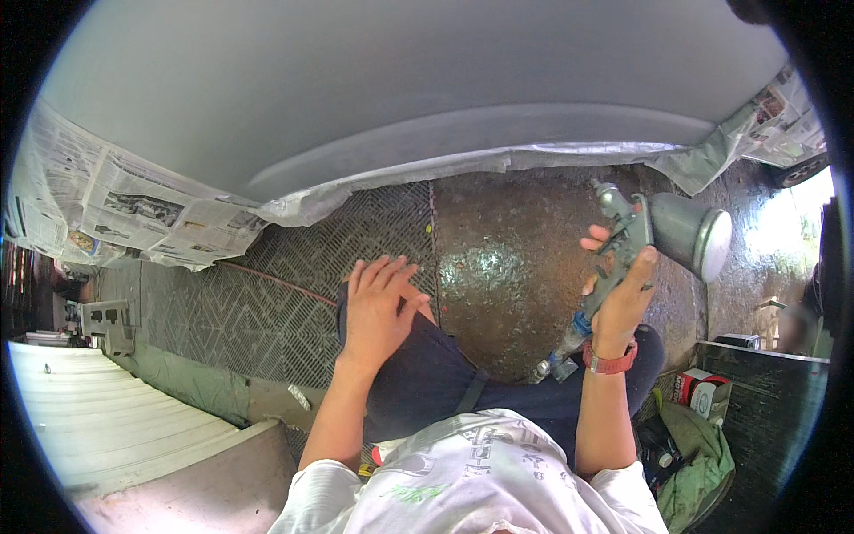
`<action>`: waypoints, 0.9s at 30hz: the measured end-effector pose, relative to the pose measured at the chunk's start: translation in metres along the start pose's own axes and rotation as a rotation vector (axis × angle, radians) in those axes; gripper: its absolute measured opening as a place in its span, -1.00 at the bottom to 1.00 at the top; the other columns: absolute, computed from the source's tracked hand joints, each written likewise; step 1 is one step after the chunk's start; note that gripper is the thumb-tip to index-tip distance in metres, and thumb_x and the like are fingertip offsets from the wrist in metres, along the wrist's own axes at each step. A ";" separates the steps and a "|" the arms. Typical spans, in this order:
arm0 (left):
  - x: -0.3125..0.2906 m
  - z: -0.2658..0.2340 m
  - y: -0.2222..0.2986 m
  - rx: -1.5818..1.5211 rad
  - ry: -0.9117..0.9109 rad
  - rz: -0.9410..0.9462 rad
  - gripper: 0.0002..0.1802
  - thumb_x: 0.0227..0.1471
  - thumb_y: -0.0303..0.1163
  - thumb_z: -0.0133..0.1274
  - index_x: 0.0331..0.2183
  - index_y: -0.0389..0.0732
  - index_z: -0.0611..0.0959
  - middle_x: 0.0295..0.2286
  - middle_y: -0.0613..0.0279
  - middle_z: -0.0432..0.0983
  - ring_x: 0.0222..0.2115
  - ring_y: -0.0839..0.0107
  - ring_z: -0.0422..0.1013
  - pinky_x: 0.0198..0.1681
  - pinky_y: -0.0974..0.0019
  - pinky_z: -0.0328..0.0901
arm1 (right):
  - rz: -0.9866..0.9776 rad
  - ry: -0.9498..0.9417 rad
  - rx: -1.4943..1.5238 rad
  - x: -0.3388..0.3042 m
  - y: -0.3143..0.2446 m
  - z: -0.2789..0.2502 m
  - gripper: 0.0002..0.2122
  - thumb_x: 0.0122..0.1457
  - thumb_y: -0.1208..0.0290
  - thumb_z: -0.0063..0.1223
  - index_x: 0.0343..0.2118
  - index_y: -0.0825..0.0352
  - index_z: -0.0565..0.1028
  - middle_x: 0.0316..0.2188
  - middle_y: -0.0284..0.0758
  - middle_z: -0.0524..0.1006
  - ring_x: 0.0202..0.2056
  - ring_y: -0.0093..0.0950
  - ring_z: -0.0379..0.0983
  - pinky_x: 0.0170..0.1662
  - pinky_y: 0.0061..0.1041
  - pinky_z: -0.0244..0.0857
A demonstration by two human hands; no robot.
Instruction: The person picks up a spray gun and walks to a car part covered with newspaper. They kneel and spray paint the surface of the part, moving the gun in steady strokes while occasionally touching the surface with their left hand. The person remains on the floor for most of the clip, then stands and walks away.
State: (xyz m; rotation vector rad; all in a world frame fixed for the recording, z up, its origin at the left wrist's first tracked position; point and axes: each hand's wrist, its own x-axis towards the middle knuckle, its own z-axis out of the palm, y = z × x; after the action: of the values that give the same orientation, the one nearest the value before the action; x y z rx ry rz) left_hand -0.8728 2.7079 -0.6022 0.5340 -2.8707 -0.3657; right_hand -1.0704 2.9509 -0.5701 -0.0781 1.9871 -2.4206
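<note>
Right hand (623, 298) closed around spray gun (623, 240), cup (694, 233) tilted sideways. Left hand (378, 307) open, fingers spread, flat on knee (400, 356).

A single head-worn fisheye view looks steeply down from above the person's white shirt (471, 481), which fills the lower centre of the frame close to the lens. The forearms enter from the lower edge, with the left hand (378, 307) near the centre and the right hand (623, 298) right of centre, both near. The patterned floor (267, 303) lies across the middle, and a grey panel (400, 80) arches across the top. Straight edges bend toward the dark circular rim.
</note>
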 end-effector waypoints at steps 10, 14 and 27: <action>0.007 0.021 0.002 0.055 0.012 0.013 -0.55 0.10 -0.05 0.29 -0.06 -0.11 0.77 0.00 0.22 0.67 0.18 0.18 0.42 0.37 -0.14 0.08 | 0.088 -0.467 -0.046 -0.022 -0.002 0.058 -0.43 0.54 -0.09 -0.31 0.24 0.32 0.47 -0.22 -0.26 0.65 -0.26 -0.53 0.61 -0.52 -0.60 0.37; 0.009 0.020 0.003 0.057 -0.019 -0.006 -0.55 0.11 -0.05 0.29 -0.05 -0.11 0.77 0.00 0.21 0.68 0.18 0.20 0.42 0.38 -0.12 0.07 | 0.067 -0.701 -0.024 -0.038 -0.007 0.100 -0.44 0.54 -0.06 -0.24 0.28 0.36 0.45 -0.22 -0.30 0.65 -0.26 -0.61 0.58 -0.49 -0.67 0.36; 0.007 0.022 -0.003 0.059 0.041 -0.002 -0.58 0.07 -0.05 0.32 -0.10 -0.09 0.78 -0.04 0.27 0.70 0.16 0.22 0.45 0.36 -0.11 0.10 | 0.065 -0.240 0.090 0.017 0.000 0.024 -0.47 0.55 -0.06 -0.31 0.04 0.34 0.56 -0.30 -0.29 0.68 -0.32 -0.55 0.63 -0.54 -0.59 0.37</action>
State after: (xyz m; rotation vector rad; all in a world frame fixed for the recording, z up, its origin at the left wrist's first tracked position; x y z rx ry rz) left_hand -0.8832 2.7073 -0.6225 0.5474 -2.8497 -0.2679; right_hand -1.0862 2.9265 -0.5648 -0.2843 1.7510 -2.3298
